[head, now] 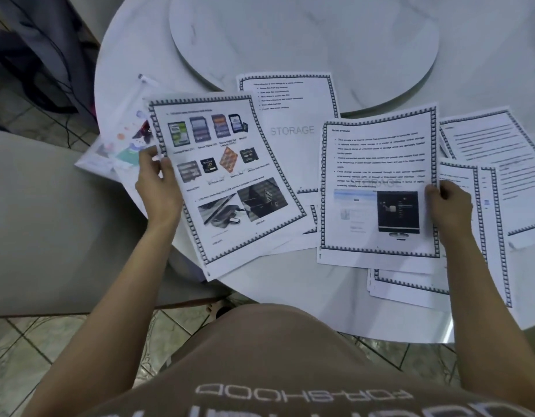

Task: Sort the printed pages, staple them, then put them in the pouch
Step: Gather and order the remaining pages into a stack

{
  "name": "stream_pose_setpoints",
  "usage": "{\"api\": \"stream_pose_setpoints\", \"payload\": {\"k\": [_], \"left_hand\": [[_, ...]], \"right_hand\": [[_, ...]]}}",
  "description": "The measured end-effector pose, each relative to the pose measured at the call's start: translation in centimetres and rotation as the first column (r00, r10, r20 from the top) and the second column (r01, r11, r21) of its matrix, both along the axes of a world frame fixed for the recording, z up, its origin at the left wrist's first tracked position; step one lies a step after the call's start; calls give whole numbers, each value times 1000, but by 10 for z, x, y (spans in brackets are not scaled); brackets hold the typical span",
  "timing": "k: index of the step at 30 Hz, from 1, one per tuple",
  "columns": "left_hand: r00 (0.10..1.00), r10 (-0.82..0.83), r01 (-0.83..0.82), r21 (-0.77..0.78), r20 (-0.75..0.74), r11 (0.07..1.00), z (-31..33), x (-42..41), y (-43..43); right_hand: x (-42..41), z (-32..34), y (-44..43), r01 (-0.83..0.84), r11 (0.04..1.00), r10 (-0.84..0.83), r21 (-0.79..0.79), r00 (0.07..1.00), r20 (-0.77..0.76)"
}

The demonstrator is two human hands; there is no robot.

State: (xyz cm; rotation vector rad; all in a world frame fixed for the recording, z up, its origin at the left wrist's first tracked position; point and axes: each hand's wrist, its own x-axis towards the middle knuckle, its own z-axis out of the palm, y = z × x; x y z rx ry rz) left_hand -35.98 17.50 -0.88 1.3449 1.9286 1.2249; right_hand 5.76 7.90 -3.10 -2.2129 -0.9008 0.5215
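Sorting under way, stapling not yet begun. Left hand (157, 182) pinching the left edge of the memory-card page (227, 182), thumb on top, fingers curled behind; right hand (449, 203) gripping the right edge of the cloud-storage page (377, 188) the same way. Best done by comparing headings side by side, then laying one squarely on the other with edges flush, keeping the grip light near the margin to avoid creasing. Left-held page: long axis tilted, top leaning away and to the left, bottom corner hanging past the table (485, 55) edge. Right-held page: nearly upright, top pointing away, hovering over the loose pages (293, 130) spread across the table. Clear patterned pouch (121, 142) lying at the table's left edge, partly behind the left hand. Stapler not visible.
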Motion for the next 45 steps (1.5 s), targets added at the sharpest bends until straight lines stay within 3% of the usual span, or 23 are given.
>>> {"api": "stream_pose_setpoints", "payload": {"k": [9, 17, 20, 32, 39, 43, 45], "left_hand": [[996, 73, -71, -34, 56, 997, -6, -34, 4], [892, 137, -37, -234, 430, 972, -13, -35, 3], [874, 73, 55, -247, 480, 967, -16, -32, -2], [891, -214, 298, -159, 401, 941, -24, -9, -28], [931, -245, 286, -126, 269, 950, -30, -9, -25], [967, -233, 241, -78, 98, 967, -27, -10, -23], [963, -246, 251, -40, 107, 967, -25, -13, -22]], "right_hand": [[11, -1, -4, 64, 997, -62, 47, 997, -49], [-3, -2, 0, 69, 995, -59, 78, 989, -134], [-7, -1, 2, 70, 994, -58, 84, 989, -138], [-30, -4, 5, 97, 988, -68, 121, 972, -226], [-40, -3, 10, 68, 990, -34, 120, 963, -266], [-46, -4, 15, 37, 992, -1, 118, 957, -289], [-52, -5, 18, 15, 992, 24, 124, 950, -310]]}}
